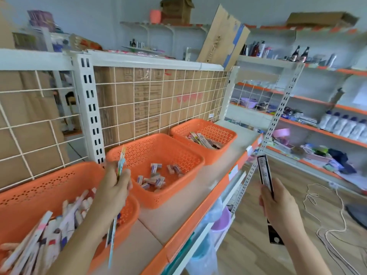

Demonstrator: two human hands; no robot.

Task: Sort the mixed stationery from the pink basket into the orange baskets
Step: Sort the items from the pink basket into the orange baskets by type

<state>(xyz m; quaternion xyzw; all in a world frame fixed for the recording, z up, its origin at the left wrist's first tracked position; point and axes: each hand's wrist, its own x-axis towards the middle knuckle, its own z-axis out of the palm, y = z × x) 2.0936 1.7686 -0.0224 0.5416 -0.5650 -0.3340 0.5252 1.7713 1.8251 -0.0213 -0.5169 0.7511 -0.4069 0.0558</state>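
1. Sitting at the left end of the shelf (174,213) is the near orange basket (39,187) — it is packed with long thin packets (59,225) that lean every way.
2. Next comes the left hand (116,188). Its fingers are curled tight round a long, thin, colourful packet (121,162). The packet stands nearly upright over the right edge of that basket, and its bottom end pokes out below the wrist.
3. The middle orange basket (189,155) has a small heap of erasers (154,179) in paper sleeves on its floor.
4. The far orange basket (216,130) has a few long packets (204,141) lying in it.
5. Behind all three baskets stands a white wire grid (158,100), with brown cardboard (123,108) behind it.
6. Off to the right, away from the shelf and over the wood floor (248,245), the right hand (278,205) grips a long black packet (265,173) — its top end points up and its bottom end sticks out under the hand.
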